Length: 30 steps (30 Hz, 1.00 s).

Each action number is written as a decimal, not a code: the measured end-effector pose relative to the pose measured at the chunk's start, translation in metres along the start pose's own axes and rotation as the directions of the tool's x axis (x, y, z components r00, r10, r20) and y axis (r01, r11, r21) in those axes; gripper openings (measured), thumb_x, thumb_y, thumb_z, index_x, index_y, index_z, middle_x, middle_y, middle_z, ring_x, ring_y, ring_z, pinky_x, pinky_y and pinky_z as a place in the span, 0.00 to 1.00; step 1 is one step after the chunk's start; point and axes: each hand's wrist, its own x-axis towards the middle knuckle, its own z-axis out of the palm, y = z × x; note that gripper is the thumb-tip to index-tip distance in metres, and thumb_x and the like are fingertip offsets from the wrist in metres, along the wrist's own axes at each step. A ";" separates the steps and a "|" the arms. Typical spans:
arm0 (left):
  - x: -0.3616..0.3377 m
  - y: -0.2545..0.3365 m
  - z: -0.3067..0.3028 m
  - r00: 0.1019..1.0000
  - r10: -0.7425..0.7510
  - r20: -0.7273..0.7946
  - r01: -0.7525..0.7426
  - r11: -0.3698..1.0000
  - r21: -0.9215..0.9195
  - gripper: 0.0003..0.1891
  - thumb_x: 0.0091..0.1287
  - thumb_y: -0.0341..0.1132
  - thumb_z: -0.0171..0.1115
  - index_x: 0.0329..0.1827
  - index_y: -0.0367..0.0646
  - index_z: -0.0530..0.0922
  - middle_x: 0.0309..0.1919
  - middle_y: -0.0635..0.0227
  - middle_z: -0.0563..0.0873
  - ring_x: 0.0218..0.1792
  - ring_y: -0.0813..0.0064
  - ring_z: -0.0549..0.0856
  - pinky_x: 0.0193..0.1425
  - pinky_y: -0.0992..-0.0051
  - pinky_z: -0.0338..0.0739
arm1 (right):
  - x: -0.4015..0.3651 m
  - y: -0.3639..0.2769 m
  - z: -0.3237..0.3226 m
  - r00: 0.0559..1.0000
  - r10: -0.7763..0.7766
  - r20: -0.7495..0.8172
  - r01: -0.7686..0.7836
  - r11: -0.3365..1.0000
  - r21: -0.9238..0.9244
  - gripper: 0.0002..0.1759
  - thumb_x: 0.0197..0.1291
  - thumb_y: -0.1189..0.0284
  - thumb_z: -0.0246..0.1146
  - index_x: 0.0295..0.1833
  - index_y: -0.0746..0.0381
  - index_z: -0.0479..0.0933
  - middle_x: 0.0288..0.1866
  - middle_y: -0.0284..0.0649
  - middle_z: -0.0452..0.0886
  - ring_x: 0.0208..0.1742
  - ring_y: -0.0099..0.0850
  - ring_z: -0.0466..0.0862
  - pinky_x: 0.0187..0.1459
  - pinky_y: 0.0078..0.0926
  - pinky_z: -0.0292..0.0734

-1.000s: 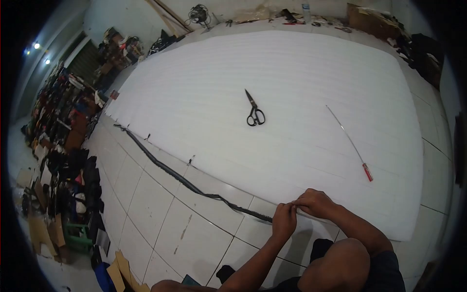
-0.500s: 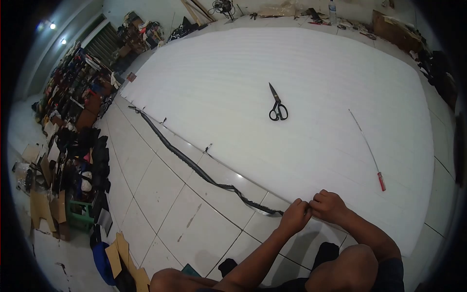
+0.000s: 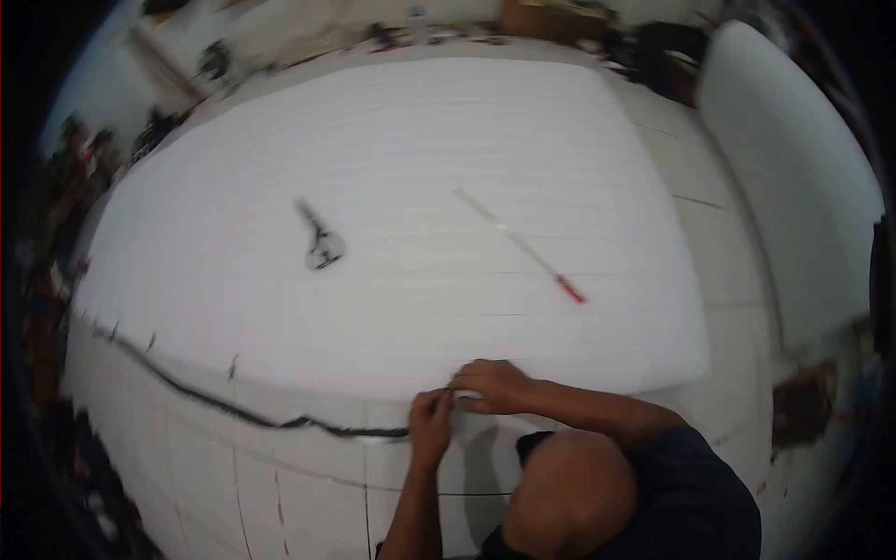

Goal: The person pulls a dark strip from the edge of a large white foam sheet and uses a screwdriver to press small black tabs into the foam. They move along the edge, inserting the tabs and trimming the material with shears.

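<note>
Both my hands are close together at the near edge of a large white sheet [image 3: 401,140] lying on the tiled floor. My left hand [image 3: 429,426] is closed around the near end of a long black fabric strip [image 3: 219,402], which trails leftward along the sheet's edge. Touching its fingers, my right hand [image 3: 495,385] is pinched shut at that edge; what it grips is hidden and blurred. Farther in on the sheet lie black-handled scissors [image 3: 319,239] and a long thin metal rod with a red handle [image 3: 568,288]. Several small dark ties [image 3: 233,367] show along the edge.
A large white panel [image 3: 784,177] leans at the right, with a brown box [image 3: 804,403] near its foot. Boxes and assorted items line the back wall. Dark clutter fills the far left. My knee [image 3: 571,485] is just below my hands.
My view has swung to the right, so the sheet, scissors and rod appear farther left and the white panel has come into view. Both hands stay together at the sheet's edge.
</note>
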 end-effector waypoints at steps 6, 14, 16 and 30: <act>0.006 0.025 -0.013 0.997 -0.075 0.013 0.071 0.980 0.186 0.12 0.70 0.35 0.66 0.42 0.31 0.84 0.34 0.58 0.88 0.36 0.74 0.85 0.44 0.71 0.79 | 0.010 0.016 -0.014 0.987 -0.126 0.099 0.141 0.977 -0.157 0.03 0.59 0.71 0.63 0.36 0.58 0.76 0.37 0.37 0.78 0.42 0.39 0.83 0.35 0.41 0.82; 0.004 0.036 -0.018 0.999 0.022 0.038 -0.037 0.879 0.475 0.10 0.69 0.36 0.64 0.39 0.36 0.84 0.35 0.52 0.88 0.37 0.51 0.87 0.44 0.59 0.80 | 0.059 0.027 -0.047 0.893 0.052 0.448 -0.044 0.999 -0.030 0.21 0.60 0.52 0.70 0.47 0.58 0.81 0.45 0.43 0.84 0.50 0.44 0.85 0.49 0.44 0.79; 0.005 0.053 -0.027 0.993 -0.084 0.079 0.036 0.872 0.488 0.11 0.70 0.38 0.63 0.41 0.38 0.85 0.36 0.53 0.89 0.39 0.52 0.88 0.44 0.58 0.80 | 0.101 0.022 -0.063 0.925 0.100 0.368 -0.105 0.994 -0.006 0.21 0.61 0.51 0.69 0.45 0.58 0.81 0.42 0.43 0.84 0.48 0.44 0.85 0.48 0.45 0.78; -0.046 0.044 -0.015 0.875 -0.468 0.126 0.431 0.869 0.243 0.14 0.75 0.41 0.55 0.51 0.40 0.82 0.41 0.49 0.87 0.46 0.48 0.85 0.51 0.56 0.78 | 0.417 0.054 0.029 0.905 0.418 0.075 -0.397 0.895 -0.203 0.24 0.57 0.54 0.73 0.40 0.68 0.84 0.40 0.51 0.88 0.44 0.47 0.88 0.47 0.44 0.84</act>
